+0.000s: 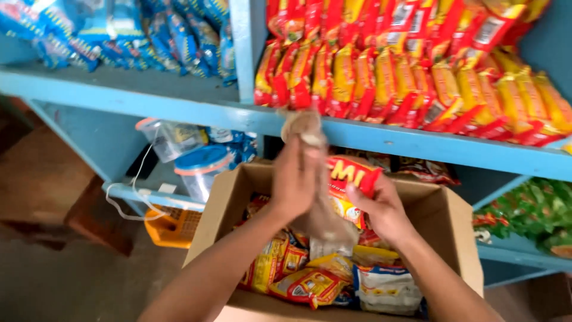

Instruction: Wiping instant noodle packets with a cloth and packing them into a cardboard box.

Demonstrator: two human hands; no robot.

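My left hand (pixel 296 179) grips crumpled beige cloth (pixel 305 126) at blue shelf edge (pixel 417 140) | right hand (pixel 381 206) pinches red-yellow snack packet (pixel 348 176) | I'd judge: keep packet level above open cardboard box (pixel 444 209).

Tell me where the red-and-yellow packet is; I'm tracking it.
Head view, centre: the packet is in the right hand, above the carton, under the blue shelf.

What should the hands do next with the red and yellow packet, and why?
Probably lift the red and yellow packet up to the blue shelf above. The right hand grips it over the open cardboard box, which holds more packets, and the shelf already carries a row of matching red and yellow packets. The left hand holds a blurred brownish cloth at the shelf edge.
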